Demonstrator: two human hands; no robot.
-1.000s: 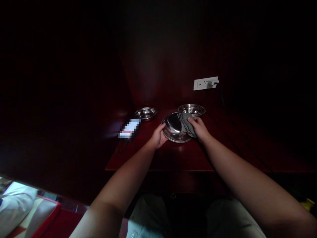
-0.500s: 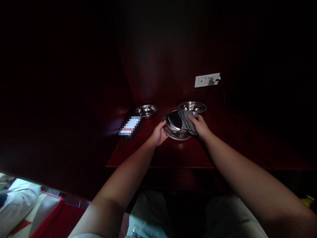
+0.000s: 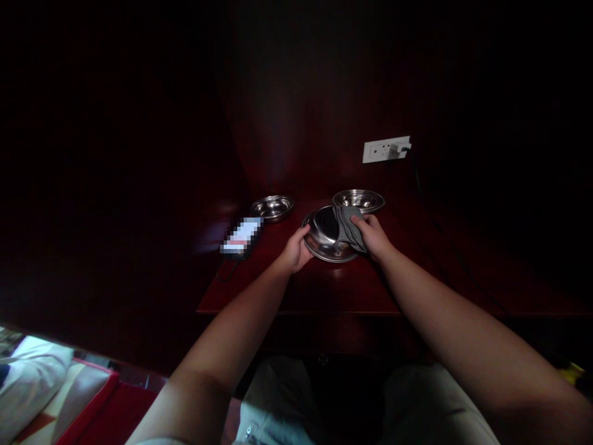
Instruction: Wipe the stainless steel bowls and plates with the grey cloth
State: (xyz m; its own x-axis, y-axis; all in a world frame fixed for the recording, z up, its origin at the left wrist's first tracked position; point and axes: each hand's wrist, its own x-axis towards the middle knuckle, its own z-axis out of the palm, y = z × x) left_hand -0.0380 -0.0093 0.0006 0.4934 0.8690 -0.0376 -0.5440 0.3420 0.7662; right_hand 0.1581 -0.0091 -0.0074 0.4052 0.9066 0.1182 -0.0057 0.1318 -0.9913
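A shiny steel plate [image 3: 324, 238] is tilted up off the dark red table [image 3: 324, 287]. My left hand [image 3: 295, 250] grips its left rim, fingers closed on the edge. My right hand [image 3: 374, 238] is at the plate's right side and presses a grey patterned cloth [image 3: 346, 227] against its inner face. Two more steel dishes rest on the table: one [image 3: 272, 207] at the back left and one [image 3: 358, 200] just behind the held plate.
A dark device with a blurred-out screen [image 3: 241, 237] lies on the table's left part, a cord trailing from it. A white wall socket [image 3: 386, 149] with a plug is on the back wall. Bedding [image 3: 32, 383] shows at the lower left.
The cloth and my right hand have shifted slightly on the plate; the view moved a little. Both hands keep their hold.
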